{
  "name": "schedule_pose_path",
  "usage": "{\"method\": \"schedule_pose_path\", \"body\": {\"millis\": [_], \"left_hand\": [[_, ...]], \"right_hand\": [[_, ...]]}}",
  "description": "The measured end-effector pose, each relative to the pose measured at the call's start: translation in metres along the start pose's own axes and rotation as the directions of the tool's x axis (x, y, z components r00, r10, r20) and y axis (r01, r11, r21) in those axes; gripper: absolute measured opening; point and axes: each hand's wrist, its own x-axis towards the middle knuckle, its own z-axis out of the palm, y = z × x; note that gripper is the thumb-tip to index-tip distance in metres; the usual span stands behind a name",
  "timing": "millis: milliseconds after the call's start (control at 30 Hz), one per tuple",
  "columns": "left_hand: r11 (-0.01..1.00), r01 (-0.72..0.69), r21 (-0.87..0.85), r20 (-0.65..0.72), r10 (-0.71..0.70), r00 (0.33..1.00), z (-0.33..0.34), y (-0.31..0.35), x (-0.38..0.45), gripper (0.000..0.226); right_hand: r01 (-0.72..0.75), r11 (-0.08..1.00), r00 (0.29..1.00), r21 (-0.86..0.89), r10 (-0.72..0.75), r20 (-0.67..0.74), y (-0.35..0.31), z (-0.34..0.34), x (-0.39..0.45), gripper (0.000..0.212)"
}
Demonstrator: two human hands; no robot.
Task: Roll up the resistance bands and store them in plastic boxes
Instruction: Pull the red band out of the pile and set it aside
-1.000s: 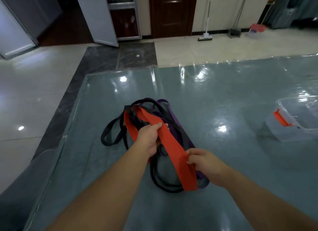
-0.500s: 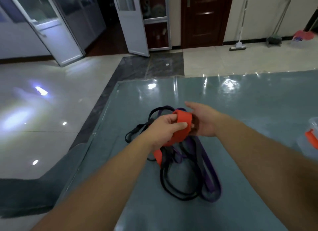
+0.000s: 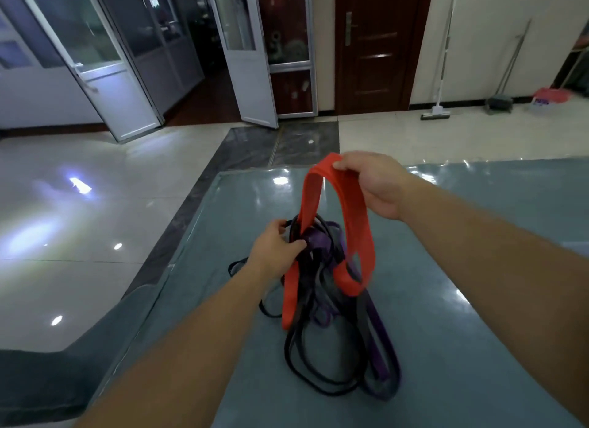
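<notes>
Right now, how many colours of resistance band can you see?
3. A red flat rubber band lifted by the right hand; purple bands and thin black bands tangled on the mat, gripped by the left hand. The tangle may hide more.

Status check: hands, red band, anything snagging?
Right hand holds red band aloft. Left hand grips black and purple bands. Red band threaded through tangle.

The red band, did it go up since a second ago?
Yes. The right hand has lifted the red band up off the pile of bands on the teal mat; before, it lay low across the pile.
</notes>
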Motion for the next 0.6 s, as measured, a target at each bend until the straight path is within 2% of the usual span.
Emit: {"method": "schedule_pose_path", "body": {"millis": [67, 167, 233, 300, 367, 433, 533, 600], "left_hand": [[0.997, -0.066, 0.027, -0.037, 0.067, 0.997, 0.004, 0.017, 0.001, 0.075], [0.975, -0.201, 0.099, -0.065, 0.208, 0.976, 0.008, 0.038, 0.003, 0.045], [0.960, -0.221, 0.170, -0.051, 0.232, 0.971, 0.007, 0.048, 0.005, 0.029], [0.942, -0.254, 0.219, -0.063, 0.274, 0.960, 0.004, 0.055, 0.009, 0.022], [0.926, -0.284, 0.248, -0.098, 0.316, 0.944, -0.002, 0.062, 0.010, 0.020], [0.933, -0.301, 0.197, -0.152, 0.332, 0.931, -0.008, 0.070, 0.010, 0.022], [0.951, -0.308, 0.034, -0.225, 0.308, 0.925, -0.019, 0.087, 0.011, 0.023], [0.928, -0.370, -0.035, -0.242, 0.351, 0.905, -0.025, 0.103, 0.007, 0.018]], "right_hand": [[0.058, 0.998, 0.998, 0.001, -0.058, -0.002, -0.012, 0.001, -0.007, 0.020], [0.125, 0.992, 0.992, 0.013, -0.124, -0.030, -0.025, 0.000, -0.017, 0.017], [0.152, 0.984, 0.987, 0.087, -0.146, -0.071, -0.034, -0.003, -0.022, 0.015], [0.158, 0.981, 0.984, 0.113, -0.147, -0.103, -0.039, -0.009, -0.027, 0.013], [0.165, 0.985, 0.978, 0.049, -0.157, -0.139, -0.036, -0.018, -0.031, 0.013], [0.162, 0.987, 0.973, -0.012, -0.161, -0.167, -0.026, -0.027, -0.033, 0.016], [0.098, 0.990, 0.967, -0.097, -0.118, -0.227, -0.005, -0.036, -0.036, 0.018], [0.061, 0.984, 0.963, -0.167, -0.102, -0.248, 0.008, -0.034, -0.039, 0.020]]}}
